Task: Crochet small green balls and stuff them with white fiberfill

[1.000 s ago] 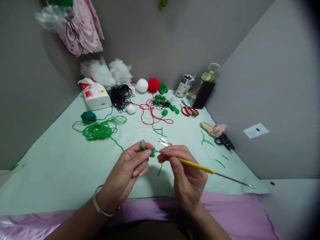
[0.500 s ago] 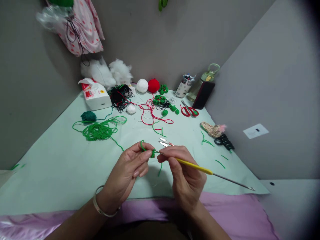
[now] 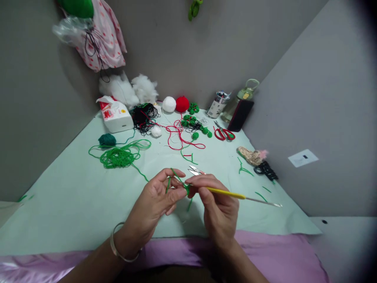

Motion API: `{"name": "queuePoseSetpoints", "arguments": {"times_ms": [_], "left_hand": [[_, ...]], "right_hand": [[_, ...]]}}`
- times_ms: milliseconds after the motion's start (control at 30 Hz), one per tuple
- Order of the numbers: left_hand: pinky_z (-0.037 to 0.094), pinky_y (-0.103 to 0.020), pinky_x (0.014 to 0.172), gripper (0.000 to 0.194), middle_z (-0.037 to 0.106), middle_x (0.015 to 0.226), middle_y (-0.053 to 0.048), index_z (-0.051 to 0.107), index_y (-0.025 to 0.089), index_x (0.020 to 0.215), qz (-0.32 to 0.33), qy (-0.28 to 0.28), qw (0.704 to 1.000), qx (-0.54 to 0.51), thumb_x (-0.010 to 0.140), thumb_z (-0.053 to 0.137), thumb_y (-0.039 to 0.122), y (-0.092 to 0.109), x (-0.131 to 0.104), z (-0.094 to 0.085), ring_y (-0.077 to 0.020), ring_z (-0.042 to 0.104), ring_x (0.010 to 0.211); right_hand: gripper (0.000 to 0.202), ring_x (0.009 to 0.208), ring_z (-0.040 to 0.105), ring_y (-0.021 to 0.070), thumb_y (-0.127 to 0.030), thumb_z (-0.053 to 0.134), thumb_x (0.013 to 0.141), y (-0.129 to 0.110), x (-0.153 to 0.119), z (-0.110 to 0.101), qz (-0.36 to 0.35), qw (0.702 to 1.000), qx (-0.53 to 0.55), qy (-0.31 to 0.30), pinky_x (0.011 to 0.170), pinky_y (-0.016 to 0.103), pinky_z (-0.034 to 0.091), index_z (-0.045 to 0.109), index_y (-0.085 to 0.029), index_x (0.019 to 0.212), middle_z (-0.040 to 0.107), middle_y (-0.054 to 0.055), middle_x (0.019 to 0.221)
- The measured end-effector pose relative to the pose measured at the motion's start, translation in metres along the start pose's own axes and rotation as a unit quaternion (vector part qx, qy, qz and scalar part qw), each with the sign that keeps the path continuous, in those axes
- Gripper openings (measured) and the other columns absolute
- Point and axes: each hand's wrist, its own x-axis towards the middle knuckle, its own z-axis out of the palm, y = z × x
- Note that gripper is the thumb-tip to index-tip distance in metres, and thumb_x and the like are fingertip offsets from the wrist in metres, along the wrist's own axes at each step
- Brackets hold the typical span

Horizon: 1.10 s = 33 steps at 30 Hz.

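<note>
My left hand (image 3: 156, 202) pinches a small green crochet piece (image 3: 187, 189) between thumb and fingers, with green yarn looped over the raised index finger. My right hand (image 3: 219, 206) grips a crochet hook (image 3: 226, 192) by its yellow handle, its bare metal end pointing right. The working tip meets the green piece and is partly hidden by the fingers. From the left hand a strand runs back to a loose heap of green yarn (image 3: 118, 157). Just behind the right fingers lie small thread snips (image 3: 196, 170). A short green tail hangs below the piece.
Toward the back are a tissue pack (image 3: 118, 120), black yarn (image 3: 144, 118), a white yarn ball (image 3: 169, 104), a red yarn ball (image 3: 182, 104) and red-handled scissors (image 3: 224, 134). A bottle (image 3: 231, 110) and dark phone (image 3: 240, 115) stand at the right. Yarn scraps (image 3: 246, 171) lie near a straw-coloured item (image 3: 250, 156).
The crochet hook has shifted left, its tip now reaching further toward my left fingers. My left index finger has lifted, stretching the green yarn. The whole view has shifted slightly.
</note>
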Motion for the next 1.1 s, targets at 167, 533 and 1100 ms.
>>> {"name": "queuePoseSetpoints", "arguments": {"times_ms": [167,533,1100], "left_hand": [[0.026,-0.015,0.044,0.031,0.062,0.087,0.004,0.069,0.02,0.114,0.004,-0.005,1.0,0.012,0.087,0.084,0.029,0.004,-0.003,-0.003,0.0023,0.03,0.046],[0.028,-0.014,0.044,0.044,0.054,0.076,0.006,0.066,0.019,0.12,0.027,0.045,0.998,-0.017,0.084,0.087,0.032,0.002,-0.012,0.001,-0.0021,0.036,0.051],[0.026,-0.017,0.045,0.031,0.06,0.086,0.004,0.071,0.02,0.116,0.057,0.028,0.998,-0.004,0.089,0.081,0.03,0.014,-0.032,-0.012,0.0003,0.028,0.049]], "right_hand": [[0.019,0.072,0.071,0.013,-0.026,0.06,0.105,-0.001,0.003,0.001,0.094,0.989,0.117,-0.009,0.063,0.026,0.061,0.078,-0.024,0.102,0.075,0.003,0.092],[0.039,0.099,0.077,0.0204,-0.007,0.063,0.097,-0.006,-0.012,0.002,-0.248,0.9,-0.345,-0.1,0.079,0.03,0.065,0.072,-0.029,0.128,0.078,0.007,0.112],[0.022,0.072,0.066,0.0142,-0.015,0.058,0.103,-0.014,-0.005,0.036,0.01,1.0,0.002,0.001,0.067,0.031,0.055,0.078,-0.025,0.104,0.074,0.003,0.093]]}}
